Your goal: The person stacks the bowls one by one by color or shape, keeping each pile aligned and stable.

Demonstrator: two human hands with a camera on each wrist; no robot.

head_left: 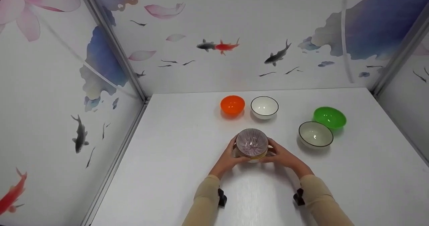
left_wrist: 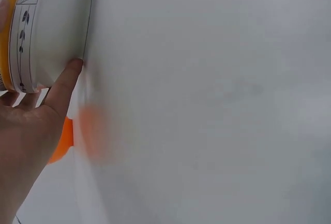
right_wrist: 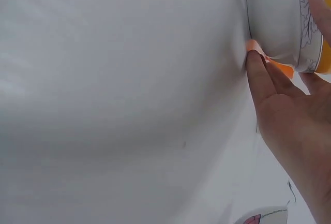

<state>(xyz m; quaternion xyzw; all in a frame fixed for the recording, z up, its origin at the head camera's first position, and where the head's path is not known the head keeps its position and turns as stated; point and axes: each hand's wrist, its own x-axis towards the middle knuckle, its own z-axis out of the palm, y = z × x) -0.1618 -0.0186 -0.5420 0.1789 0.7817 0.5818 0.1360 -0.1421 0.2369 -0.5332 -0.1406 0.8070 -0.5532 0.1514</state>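
Observation:
Between the two hands is a stack of bowls [head_left: 252,143], topped in the head view by a purple-streaked bowl with a yellow band below it. My left hand [head_left: 229,157] grips the stack's left side, thumb at the front. From the right, my right hand [head_left: 280,154] holds it in the same way. In the left wrist view, the lowest white bowl [left_wrist: 59,32] shows a thin dark line at its edge by the table, with left fingertips there. The right wrist view shows this white bowl [right_wrist: 274,14] beside my right fingers; part of the stack is cut off.
Behind the stack stand an orange bowl [head_left: 232,105] and a white dark-rimmed bowl [head_left: 264,107]. To the right, a green bowl [head_left: 330,118] sits close behind a pale dark-rimmed bowl [head_left: 315,134]. Printed panels [head_left: 248,25] enclose the white table [head_left: 161,172] at back and sides.

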